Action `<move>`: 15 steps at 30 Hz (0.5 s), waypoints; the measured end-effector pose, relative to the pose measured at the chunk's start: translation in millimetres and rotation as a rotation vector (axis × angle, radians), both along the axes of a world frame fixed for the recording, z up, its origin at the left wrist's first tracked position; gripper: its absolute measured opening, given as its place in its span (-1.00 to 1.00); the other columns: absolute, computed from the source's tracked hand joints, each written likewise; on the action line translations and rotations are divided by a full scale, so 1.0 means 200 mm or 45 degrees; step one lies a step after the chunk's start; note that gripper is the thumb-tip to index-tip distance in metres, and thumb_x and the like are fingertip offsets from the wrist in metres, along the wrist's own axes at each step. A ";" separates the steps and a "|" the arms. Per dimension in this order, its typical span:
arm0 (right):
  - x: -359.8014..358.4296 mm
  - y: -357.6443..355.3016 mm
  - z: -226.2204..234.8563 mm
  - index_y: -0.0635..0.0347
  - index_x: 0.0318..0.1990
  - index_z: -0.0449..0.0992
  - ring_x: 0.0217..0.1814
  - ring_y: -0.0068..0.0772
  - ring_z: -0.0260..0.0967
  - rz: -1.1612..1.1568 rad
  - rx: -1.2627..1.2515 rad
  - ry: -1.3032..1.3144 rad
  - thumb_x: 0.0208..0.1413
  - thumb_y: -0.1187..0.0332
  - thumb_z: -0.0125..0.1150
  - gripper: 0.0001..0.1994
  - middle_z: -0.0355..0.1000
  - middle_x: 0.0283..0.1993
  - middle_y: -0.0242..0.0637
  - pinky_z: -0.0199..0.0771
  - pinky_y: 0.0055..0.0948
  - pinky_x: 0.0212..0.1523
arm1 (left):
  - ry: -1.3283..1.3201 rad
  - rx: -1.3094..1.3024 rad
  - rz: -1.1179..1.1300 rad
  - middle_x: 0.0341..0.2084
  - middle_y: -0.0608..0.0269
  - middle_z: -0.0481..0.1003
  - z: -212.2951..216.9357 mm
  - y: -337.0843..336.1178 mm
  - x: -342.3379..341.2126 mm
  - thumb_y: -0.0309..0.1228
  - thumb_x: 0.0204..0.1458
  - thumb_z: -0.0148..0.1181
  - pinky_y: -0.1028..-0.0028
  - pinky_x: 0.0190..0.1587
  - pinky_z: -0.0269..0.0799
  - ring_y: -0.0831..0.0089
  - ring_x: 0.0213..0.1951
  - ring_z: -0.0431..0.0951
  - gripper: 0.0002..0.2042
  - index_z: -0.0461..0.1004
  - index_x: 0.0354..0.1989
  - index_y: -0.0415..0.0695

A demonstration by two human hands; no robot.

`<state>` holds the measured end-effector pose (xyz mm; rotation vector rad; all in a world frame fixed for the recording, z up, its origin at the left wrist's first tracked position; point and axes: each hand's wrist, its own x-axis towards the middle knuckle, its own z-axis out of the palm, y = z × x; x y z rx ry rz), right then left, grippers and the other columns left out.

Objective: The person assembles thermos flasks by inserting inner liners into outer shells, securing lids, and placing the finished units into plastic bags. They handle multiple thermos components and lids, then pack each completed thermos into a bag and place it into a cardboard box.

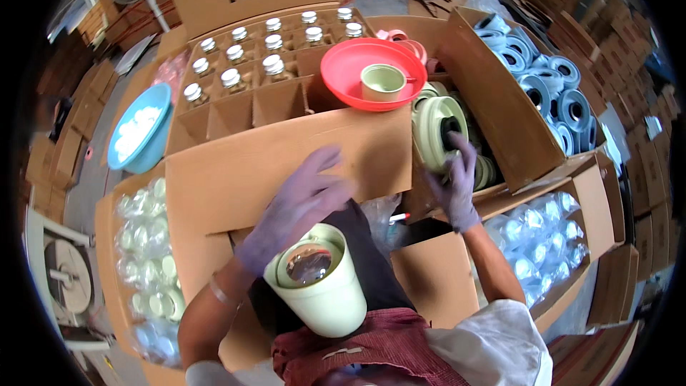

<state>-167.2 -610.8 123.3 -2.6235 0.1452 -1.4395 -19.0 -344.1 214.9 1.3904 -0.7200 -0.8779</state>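
Both of my hands wear purple gloves. My left hand (304, 196) hovers above the lap with fingers stretched and apart, holding nothing; its wrist is over the rim of a pale green plastic pot (336, 300). That pot rests tilted on my lap, with a clear shiny dome (309, 264) inside its mouth. My right hand (457, 189) reaches to a box on the right, its fingers curled on a pale green round lid (434, 129) around the dark centre. More pale green round parts (486, 171) lie beneath it.
Ahead stands a divided carton (279, 104) of silver-capped bottles (274, 64). A red dish (343, 75) on it holds a small green cup (384, 80). A blue basin (161, 129) sits left. Boxes of blue rings (572, 107), bagged blue parts (532, 243) and bagged green parts (146, 243) surround me.
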 end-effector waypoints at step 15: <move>0.29 0.58 0.51 0.14 0.19 0.34 0.00 -0.05 0.42 0.508 0.281 0.748 0.03 0.30 0.28 -0.47 0.33 0.08 0.03 0.51 -0.18 -0.07 | -0.135 -0.522 0.637 -0.05 0.18 0.47 -0.02 0.11 0.05 -0.57 0.00 0.35 0.50 -0.01 0.48 0.48 -0.08 0.51 -0.44 0.24 0.17 -0.28</move>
